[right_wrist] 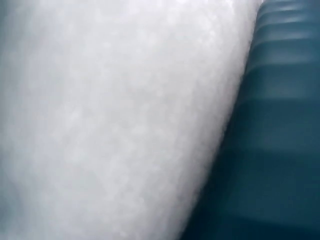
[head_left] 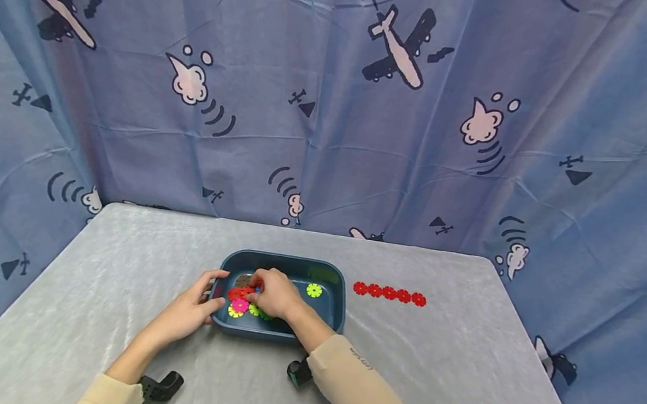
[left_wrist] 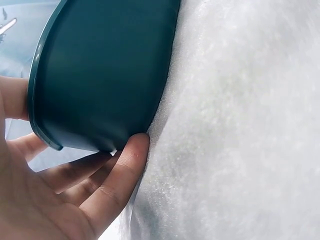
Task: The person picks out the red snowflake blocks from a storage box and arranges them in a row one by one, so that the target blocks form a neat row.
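Observation:
A dark blue-green plastic tray [head_left: 276, 336] stands on the table with small flower-shaped plastic discs in it. Gripping its left end is my left hand [head_left: 189, 310], thumb and fingers at the rim. In the left wrist view, that hand's fingers [left_wrist: 120, 175] curl against the tray's outer wall [left_wrist: 105, 75]. My right hand [head_left: 276, 294] reaches inside, fingertips bent down at the red discs [head_left: 236, 294]; whether one is pinched is too small to tell. Beside them lie a pink disc [head_left: 239, 305], a brown disc [head_left: 243, 280] and yellow-green discs [head_left: 235, 312]. The right wrist view shows no hand, only the tray's side [right_wrist: 280, 125] and tabletop.
Right of the tray, several red discs [head_left: 389, 293] lie in a row on the pale cloth-covered table [head_left: 459, 380]. A lone yellow-green disc [head_left: 314, 290] sits in the tray's right part. Behind the table hangs a blue curtain [head_left: 332, 129] with airplane prints.

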The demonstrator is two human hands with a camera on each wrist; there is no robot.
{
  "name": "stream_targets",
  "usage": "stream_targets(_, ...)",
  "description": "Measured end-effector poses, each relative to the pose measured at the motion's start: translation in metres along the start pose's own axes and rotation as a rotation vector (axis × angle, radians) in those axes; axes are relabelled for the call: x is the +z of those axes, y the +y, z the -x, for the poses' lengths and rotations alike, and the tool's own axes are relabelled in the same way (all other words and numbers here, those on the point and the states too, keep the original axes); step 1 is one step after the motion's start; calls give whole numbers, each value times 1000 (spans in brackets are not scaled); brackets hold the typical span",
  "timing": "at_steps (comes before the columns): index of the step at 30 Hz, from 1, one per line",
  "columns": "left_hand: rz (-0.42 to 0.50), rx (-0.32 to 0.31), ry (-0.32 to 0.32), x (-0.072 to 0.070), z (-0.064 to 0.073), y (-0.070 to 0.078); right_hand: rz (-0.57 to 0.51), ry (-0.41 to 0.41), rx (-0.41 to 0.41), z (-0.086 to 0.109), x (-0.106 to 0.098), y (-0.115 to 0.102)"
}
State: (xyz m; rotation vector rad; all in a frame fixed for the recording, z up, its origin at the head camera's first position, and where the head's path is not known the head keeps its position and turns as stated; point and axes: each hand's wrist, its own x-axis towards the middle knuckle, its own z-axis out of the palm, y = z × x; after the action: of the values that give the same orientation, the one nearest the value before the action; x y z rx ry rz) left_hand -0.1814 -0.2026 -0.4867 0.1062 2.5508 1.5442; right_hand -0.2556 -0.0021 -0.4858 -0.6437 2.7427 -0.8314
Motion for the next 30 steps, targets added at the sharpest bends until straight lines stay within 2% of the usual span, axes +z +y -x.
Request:
stream_targets(9,4,-4,8,1,0,0,-5,-14,13,1,0,0)
stream_targets(30,1,4,3,-1,1,1,-94,12,-30,1,-2,3)
